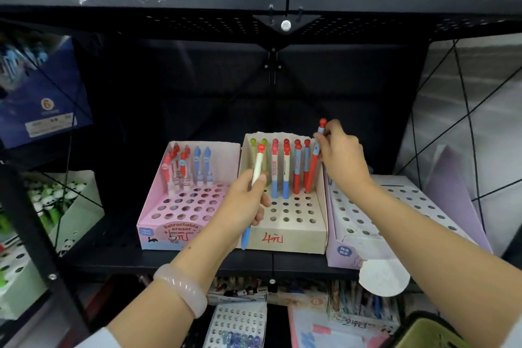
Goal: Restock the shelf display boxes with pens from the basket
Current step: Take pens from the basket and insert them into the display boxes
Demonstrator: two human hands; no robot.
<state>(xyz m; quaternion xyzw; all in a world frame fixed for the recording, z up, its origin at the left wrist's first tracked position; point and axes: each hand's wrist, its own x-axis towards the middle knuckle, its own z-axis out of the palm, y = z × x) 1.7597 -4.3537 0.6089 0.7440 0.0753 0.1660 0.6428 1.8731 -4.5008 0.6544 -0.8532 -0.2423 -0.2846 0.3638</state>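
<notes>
The right hand [339, 158] is pinching a red pen [315, 161] at the back-right corner of the cream box [293, 237], fingers curled round its upper barrel. It is standing near upright, cap up, tip down. A tilt could miss the hole — or knock neighbouring pens [285, 169]. The left hand [248, 198] is gripping a white-and-blue pen [254, 189] before the box, cap up, leaning slightly.

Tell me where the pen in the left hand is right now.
In the head view, the cream-and-blue pen sits centre frame, gripped by the left hand over the front-left corner of the beige display box, right of the pink box.
</notes>
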